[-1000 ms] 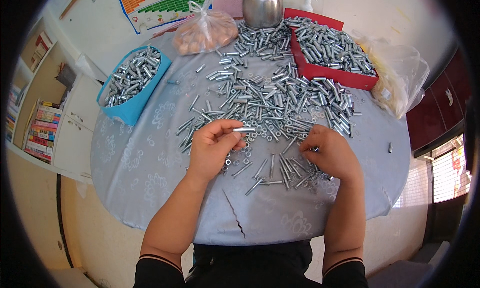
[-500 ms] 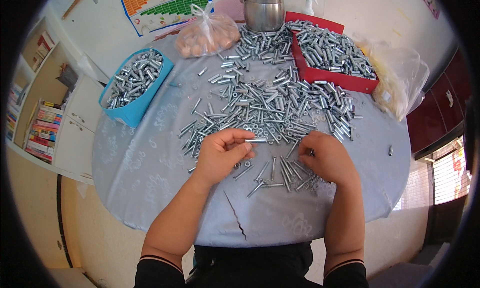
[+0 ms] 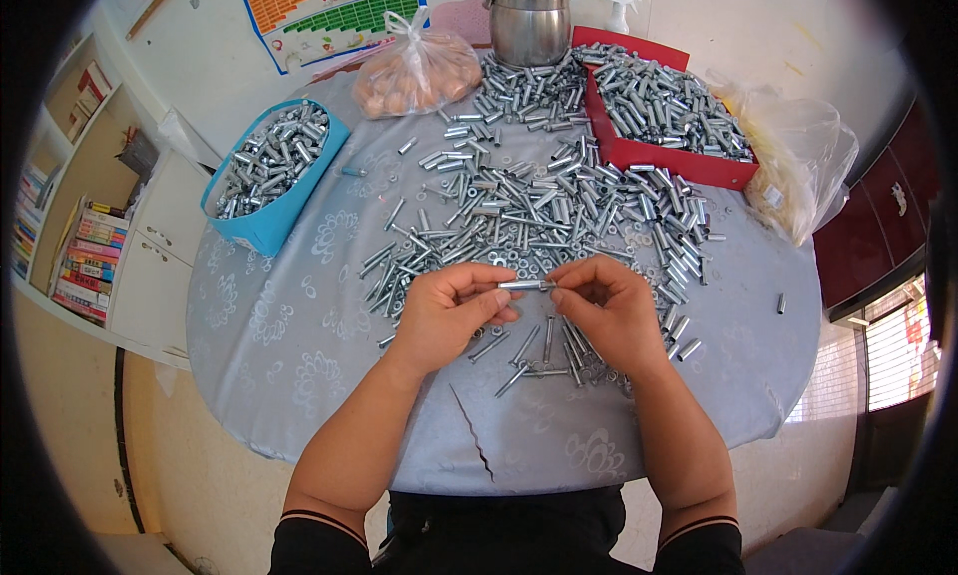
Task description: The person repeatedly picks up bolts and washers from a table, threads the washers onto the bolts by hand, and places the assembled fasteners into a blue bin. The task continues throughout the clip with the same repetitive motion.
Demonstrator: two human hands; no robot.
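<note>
My left hand (image 3: pixel 446 311) pinches a shiny metal sleeve (image 3: pixel 519 286) between thumb and fingers, held level above the table. At the sleeve's right end, the thumb and fingertips of my right hand (image 3: pixel 611 315) are closed on a small metal part, mostly hidden by the fingers; its exact kind does not show. Just beyond both hands spreads a heap of loose sleeves, bolts, nuts and washers (image 3: pixel 539 211). Several long bolts (image 3: pixel 549 337) lie on the near side, between my wrists.
A blue box (image 3: pixel 274 226) of metal fasteners stands left, a red box (image 3: pixel 679 166) of them at back right. Behind are a tied bag of round brownish items (image 3: pixel 417 76), a steel pot (image 3: pixel 529 21) and a clear plastic bag (image 3: pixel 798 166). The grey tablecloth (image 3: pixel 299 375) has a dark tear (image 3: pixel 471 430).
My right hand has moved up and left from the bolts to the sleeve's right end. My left hand still holds the sleeve in nearly the same place.
</note>
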